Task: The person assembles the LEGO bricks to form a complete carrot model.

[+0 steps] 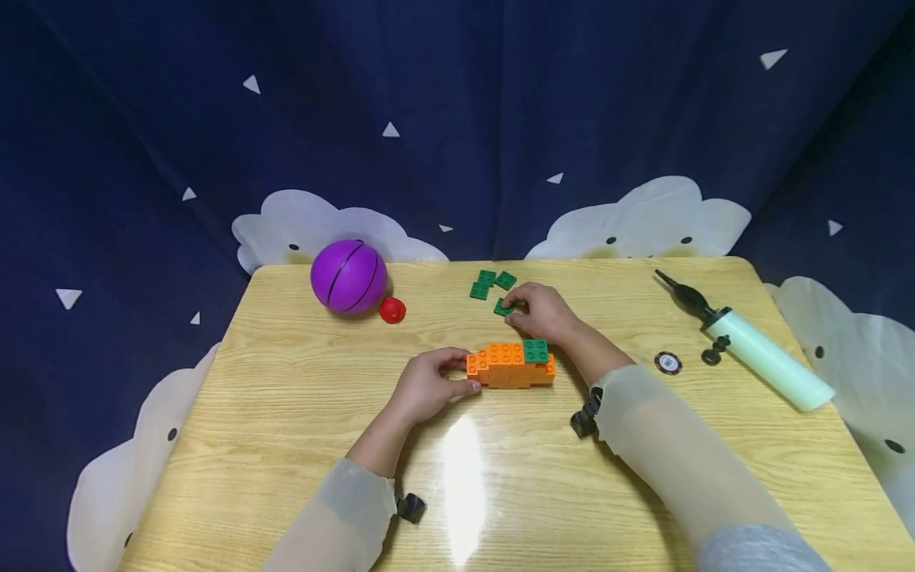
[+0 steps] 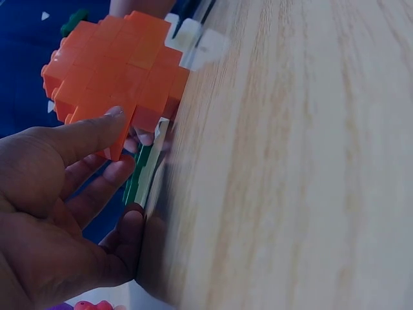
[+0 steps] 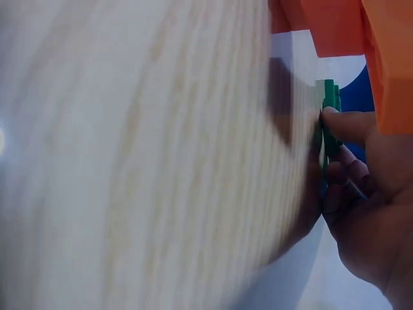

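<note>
Near the middle of the table stands a build of orange toy bricks, stepped at its ends, with a green brick on top at the right. My left hand holds its left end, the thumb lying along the near side in the left wrist view. Beyond the build, my right hand pinches a thin green toy brick low at the tabletop between thumb and fingers. Several more flat green bricks lie just past those fingertips, with one set at an angle.
A purple ball sits at the back left beside a small red hat-shaped piece. To the right are a round chip, a small black item and a pale green hand pump. A dark blue curtain hangs behind the table.
</note>
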{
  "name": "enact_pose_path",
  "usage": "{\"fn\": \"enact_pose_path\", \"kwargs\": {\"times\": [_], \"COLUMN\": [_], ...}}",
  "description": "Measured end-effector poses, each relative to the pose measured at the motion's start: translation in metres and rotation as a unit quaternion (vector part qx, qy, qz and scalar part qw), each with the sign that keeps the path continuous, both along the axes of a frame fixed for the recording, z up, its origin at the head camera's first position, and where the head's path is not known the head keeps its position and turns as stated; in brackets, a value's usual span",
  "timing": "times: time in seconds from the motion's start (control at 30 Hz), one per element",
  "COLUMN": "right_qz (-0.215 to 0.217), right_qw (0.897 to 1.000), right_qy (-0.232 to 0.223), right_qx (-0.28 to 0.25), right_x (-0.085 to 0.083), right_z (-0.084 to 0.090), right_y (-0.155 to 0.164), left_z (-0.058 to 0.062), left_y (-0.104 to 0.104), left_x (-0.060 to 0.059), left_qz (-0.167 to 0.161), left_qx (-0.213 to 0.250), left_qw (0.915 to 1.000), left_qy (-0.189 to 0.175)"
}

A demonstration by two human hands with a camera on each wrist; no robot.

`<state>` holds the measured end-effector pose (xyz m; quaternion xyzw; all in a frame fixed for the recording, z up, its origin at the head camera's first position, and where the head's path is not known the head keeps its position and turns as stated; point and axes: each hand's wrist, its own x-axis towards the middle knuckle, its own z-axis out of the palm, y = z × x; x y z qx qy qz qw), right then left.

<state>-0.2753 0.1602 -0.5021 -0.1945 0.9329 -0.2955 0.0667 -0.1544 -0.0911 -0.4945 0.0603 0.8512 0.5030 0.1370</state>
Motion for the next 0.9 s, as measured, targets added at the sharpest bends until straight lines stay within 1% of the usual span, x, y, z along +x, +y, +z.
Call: {"fn": "enact_pose_path", "kwargs": {"times": [0.3, 0.5, 0.7, 0.9], "right_qz": [0.002, -0.003, -0.011, 0.006], "right_qw": [1.000, 0.999, 0.998, 0.997], "right_qy": [0.003, -0.003, 0.000, 0.011], "right_qx": [-0.026, -0.042, -0.058, -0.072], "right_x": [0.012, 0.018, 0.026, 0.035], "right_z": [0.005, 0.010, 0.023, 0.038], "right_y": [0.009, 0.017, 0.022, 0.027], "left_z": [-0.001, -0.001, 0.000, 0.000], "left_y": [0.000, 0.001, 0.001, 0.000], "left_x": [-0.002, -0.002, -0.001, 0.000], "left_qz": [0.006, 0.007, 0.009, 0.011], "left_qx": [0.000, -0.001, 0.000, 0.002], "left_qw": [1.0000, 1.0000, 1.0000, 0.9999], "left_qy": [0.000, -0.001, -0.001, 0.000]}}
